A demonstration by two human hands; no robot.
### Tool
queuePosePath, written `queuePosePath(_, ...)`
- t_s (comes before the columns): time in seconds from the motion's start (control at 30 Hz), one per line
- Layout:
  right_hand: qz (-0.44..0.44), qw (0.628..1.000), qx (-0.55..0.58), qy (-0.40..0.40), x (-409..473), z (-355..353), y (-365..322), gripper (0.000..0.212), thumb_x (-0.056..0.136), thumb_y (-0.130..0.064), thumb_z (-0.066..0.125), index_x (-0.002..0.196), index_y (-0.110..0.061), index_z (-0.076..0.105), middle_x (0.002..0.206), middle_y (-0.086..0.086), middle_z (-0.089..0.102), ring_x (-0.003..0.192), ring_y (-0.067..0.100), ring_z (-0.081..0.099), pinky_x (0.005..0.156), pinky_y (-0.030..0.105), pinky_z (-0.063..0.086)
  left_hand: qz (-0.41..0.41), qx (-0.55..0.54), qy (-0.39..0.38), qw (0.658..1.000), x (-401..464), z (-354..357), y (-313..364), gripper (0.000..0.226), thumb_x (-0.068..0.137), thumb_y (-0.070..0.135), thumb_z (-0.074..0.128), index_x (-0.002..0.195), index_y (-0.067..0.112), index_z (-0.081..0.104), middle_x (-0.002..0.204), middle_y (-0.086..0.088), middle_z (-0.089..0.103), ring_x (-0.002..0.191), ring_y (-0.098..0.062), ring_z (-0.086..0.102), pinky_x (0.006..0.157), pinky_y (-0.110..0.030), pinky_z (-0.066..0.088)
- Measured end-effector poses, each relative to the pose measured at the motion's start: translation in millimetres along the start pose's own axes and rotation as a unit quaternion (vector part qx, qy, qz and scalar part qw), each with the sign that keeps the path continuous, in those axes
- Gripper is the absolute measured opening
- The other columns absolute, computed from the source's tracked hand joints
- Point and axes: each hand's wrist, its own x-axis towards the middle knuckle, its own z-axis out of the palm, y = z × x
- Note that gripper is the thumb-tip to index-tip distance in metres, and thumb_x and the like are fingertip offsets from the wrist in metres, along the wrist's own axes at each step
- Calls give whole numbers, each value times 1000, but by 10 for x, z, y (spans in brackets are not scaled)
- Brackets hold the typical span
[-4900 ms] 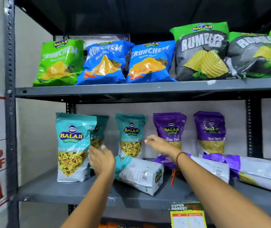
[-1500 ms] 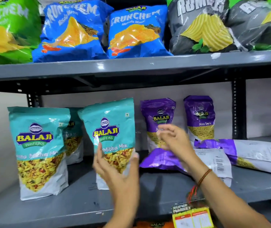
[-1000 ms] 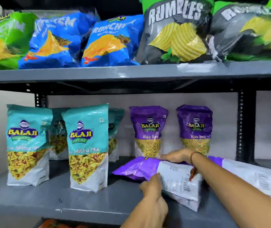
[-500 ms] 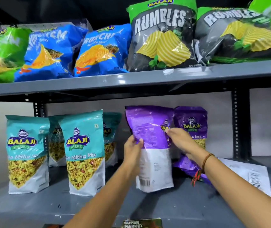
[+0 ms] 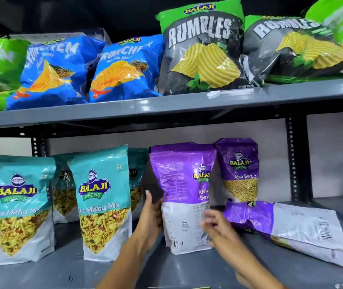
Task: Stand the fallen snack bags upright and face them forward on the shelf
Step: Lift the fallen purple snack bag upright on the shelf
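Observation:
A purple Aloo Sev bag (image 5: pixel 179 184) stands upright on the lower shelf (image 5: pixel 66 270) with its printed back towards me. My left hand (image 5: pixel 151 215) grips its left edge. My right hand (image 5: pixel 216 226), blurred, has its fingers on the bag's lower right edge. A second purple bag (image 5: pixel 303 230) lies flat to the right, back side up. Behind it an upright purple bag (image 5: pixel 239 170) faces forward. Two teal Mitha Mix bags (image 5: pixel 21 205) (image 5: pixel 104 201) stand at the front left, facing forward.
Two more teal bags (image 5: pixel 64 184) stand behind the front ones. The upper shelf (image 5: pixel 166 105) holds green, blue and grey chip bags (image 5: pixel 201 53). A black upright post (image 5: pixel 296 157) rises at the right, with bare shelf beyond it.
Both hands have slid from the top of the purple bag down to its lower half. The bag now rests on the shelf, its back still towards me.

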Motion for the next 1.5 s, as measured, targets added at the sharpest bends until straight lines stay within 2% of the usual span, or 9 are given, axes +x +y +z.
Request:
queuePosePath(0.13, 43, 998, 3, -41, -62, 187, 16, 67, 88, -53, 56, 147, -37, 30, 141, -19, 25, 141, 6, 29, 121, 38, 24, -7, 4, 29, 1000, -81, 67, -188, 65, 94, 61, 25, 95, 16, 71, 74, 3, 79, 71, -11, 75, 73, -33, 51)
queuePosePath(0.4, 19, 993, -97, 59, -59, 95, -107, 106, 36, -85, 68, 128, -38, 41, 125, -10, 45, 117, 11, 50, 105, 38, 43, 89, 109, 81, 987, -70, 8, -247, 25, 98, 16, 50, 120, 11, 60, 103, -9, 71, 94, -19, 65, 92, -35, 55)
queuePosePath(0.47, -9, 981, -188, 53, -73, 121, -109, 88, 43, -75, 72, 117, -36, 41, 115, -8, 48, 106, 13, 53, 96, 36, 48, 32, 85, 31, 995, -64, 137, -241, 21, 100, 17, 44, 117, 13, 56, 103, 0, 68, 94, -13, 63, 79, -16, 55)
queuePosePath(0.63, 7, 988, -147, 38, 80, -148, -43, 36, 76, -18, 72, 92, -47, 57, 100, -7, 71, 93, 14, 69, 92, 45, 55, 26, 80, 13, 996, -170, 240, -219, 26, 92, 29, 57, 112, 15, 63, 82, 13, 77, 88, -11, 68, 76, -26, 48)
queuePosePath(0.73, 10, 990, -129, 61, 112, -229, 99, 25, 75, -29, 62, 99, -38, 62, 101, -3, 74, 97, 19, 70, 92, 51, 54, 38, 108, -8, 993, -220, 136, -225, 24, 80, 31, 71, 100, 20, 67, 84, 14, 79, 76, 3, 71, 66, -18, 49)
queuePosePath(0.87, -7, 981, -171, 91, 62, -157, 19, 59, 66, -42, 79, 120, -34, 55, 109, -7, 70, 103, 18, 65, 91, 42, 54, 30, 101, -13, 994, -250, 177, -313, 76, 54, 31, 87, 120, 12, 54, 114, -7, 72, 103, -20, 69, 81, -29, 51)
queuePosePath(1.03, 15, 988, -136, 71, 225, -259, 38, 53, 51, -49, 76, 99, -59, 56, 99, -5, 76, 87, 16, 74, 85, 46, 58, 82, 112, 69, 988, -331, 244, -374, 91, 33, 39, 89, 111, 15, 49, 109, -11, 66, 94, -18, 67, 81, -32, 55)
queuePosePath(1.27, -14, 985, -131, 110, 145, -595, -339, 59, 71, -37, 79, 125, -30, 58, 114, -5, 67, 91, 18, 70, 83, 47, 59, 148, 129, 301, 933, -652, 689, -446, 75, 51, 25, 92, 106, 19, 40, 114, -5, 40, 104, -26, 49, 94, -33, 41)
queuePosePath(1.5, 4, 961, -228, 157, 754, -1910, -588, 22, 85, -26, 70, 104, -15, 72, 95, 7, 72, 85, 19, 65, 69, 11, 45, -92, -99, 56, 989, -698, 1964, -892, 88, 41, 25, 87, 118, 5, 51, 105, -14, 61, 86, -18, 55, 73, -29, 45)
